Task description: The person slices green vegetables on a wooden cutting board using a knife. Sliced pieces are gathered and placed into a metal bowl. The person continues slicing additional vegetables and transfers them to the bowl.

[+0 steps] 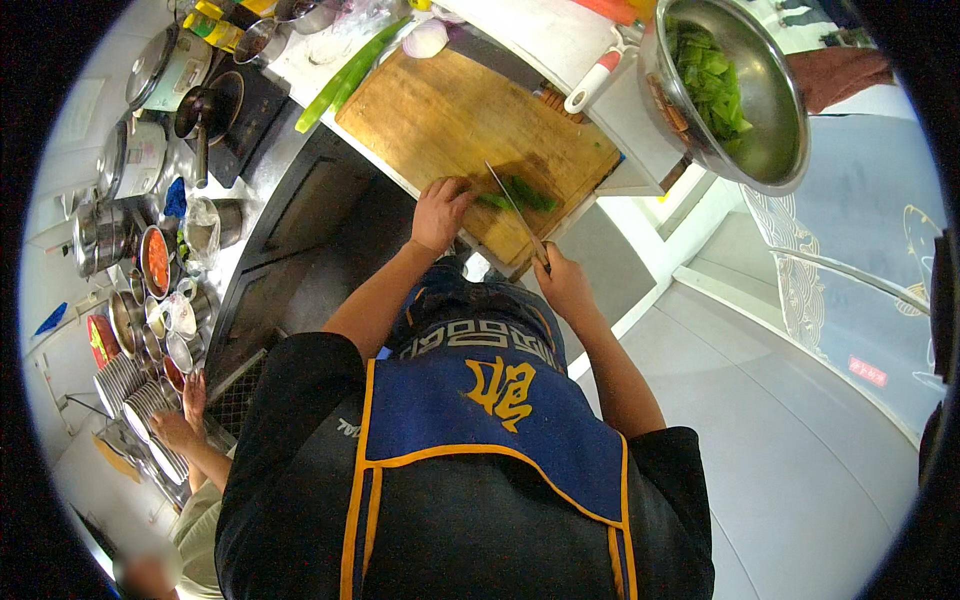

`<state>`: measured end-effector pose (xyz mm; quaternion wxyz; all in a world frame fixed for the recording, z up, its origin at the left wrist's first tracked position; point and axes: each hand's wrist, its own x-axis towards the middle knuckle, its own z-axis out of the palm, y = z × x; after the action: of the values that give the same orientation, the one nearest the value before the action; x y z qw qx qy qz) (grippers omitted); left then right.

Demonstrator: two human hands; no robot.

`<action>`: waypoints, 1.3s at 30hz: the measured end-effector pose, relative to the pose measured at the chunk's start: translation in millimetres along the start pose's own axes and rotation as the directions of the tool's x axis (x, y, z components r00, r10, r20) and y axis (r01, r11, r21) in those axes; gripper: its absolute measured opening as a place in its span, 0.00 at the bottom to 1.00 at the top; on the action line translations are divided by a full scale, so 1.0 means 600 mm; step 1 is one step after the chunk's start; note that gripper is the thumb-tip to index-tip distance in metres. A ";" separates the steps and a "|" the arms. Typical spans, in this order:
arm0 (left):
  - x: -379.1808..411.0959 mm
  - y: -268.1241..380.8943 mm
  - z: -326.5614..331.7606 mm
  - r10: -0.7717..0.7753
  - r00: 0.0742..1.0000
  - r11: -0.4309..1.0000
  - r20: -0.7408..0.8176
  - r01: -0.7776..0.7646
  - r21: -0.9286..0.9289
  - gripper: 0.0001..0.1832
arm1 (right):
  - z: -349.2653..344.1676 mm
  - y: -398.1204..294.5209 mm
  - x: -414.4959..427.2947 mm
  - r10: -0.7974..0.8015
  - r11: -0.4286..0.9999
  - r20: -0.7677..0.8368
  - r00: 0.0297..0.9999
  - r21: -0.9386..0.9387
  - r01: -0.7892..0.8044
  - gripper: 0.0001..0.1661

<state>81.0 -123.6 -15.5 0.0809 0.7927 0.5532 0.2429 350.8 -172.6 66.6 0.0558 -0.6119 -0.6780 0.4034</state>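
A worn wooden cutting board lies before me. My right hand grips the handle of a kitchen knife, whose blade reaches over the near part of the board, across green vegetable pieces. On the blade's left, my left hand rests with bent fingers at the board's edge beside a small green piece; whether the fingertips press on it cannot be told. Long green stalks and a pale onion piece lie at the board's far left corner. Cut green pieces fill part of a steel bowl.
The large steel bowl stands on the right, beside a white-and-red-handled peeler. At left, a counter carries a frying pan, pots, a container of red food and stacked plates. Another person's hands are near the plates.
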 end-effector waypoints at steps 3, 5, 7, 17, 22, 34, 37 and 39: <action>-0.002 0.002 -0.004 -0.006 1.000 1.000 -0.012 0.005 -0.012 0.15 | -0.007 -0.013 -0.015 -0.048 0.999 -0.003 0.999 -0.022 0.048 0.19; -0.001 0.001 -0.007 0.006 1.000 1.000 -0.025 -0.006 -0.018 0.14 | -0.012 -0.028 -0.022 -0.016 0.996 0.059 0.998 -0.085 0.021 0.18; -0.001 0.001 -0.006 0.019 0.999 0.999 -0.045 -0.020 -0.028 0.14 | -0.009 -0.029 -0.028 -0.011 0.994 0.071 0.997 -0.103 0.019 0.17; 0.000 0.003 -0.009 0.007 1.000 0.999 -0.020 -0.008 -0.037 0.17 | -0.006 -0.016 -0.027 -0.028 0.995 0.063 0.998 -0.092 0.034 0.19; -0.009 -0.003 0.003 -0.030 1.000 0.999 0.009 0.030 -0.026 0.23 | -0.010 -0.026 -0.027 -0.003 0.996 0.083 0.997 -0.086 0.010 0.17; 0.000 -0.004 -0.003 -0.057 0.998 0.996 -0.010 0.056 -0.075 0.16 | 0.036 0.008 0.009 -0.019 0.998 0.065 0.998 -0.060 0.023 0.20; -0.008 -0.006 -0.016 -0.185 0.974 0.982 -0.131 0.187 0.004 0.16 | 0.040 0.011 0.011 -0.033 0.999 0.023 0.999 -0.024 0.034 0.19; -0.011 -0.015 -0.017 -0.235 0.967 0.971 -0.096 0.230 -0.061 0.18 | 0.033 0.015 0.016 -0.036 0.999 0.037 0.999 -0.005 0.036 0.19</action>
<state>66.6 -128.0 -12.1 0.1000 0.7065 0.6397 0.2857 344.0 -174.5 43.6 0.0490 -0.5922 -0.6910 0.4116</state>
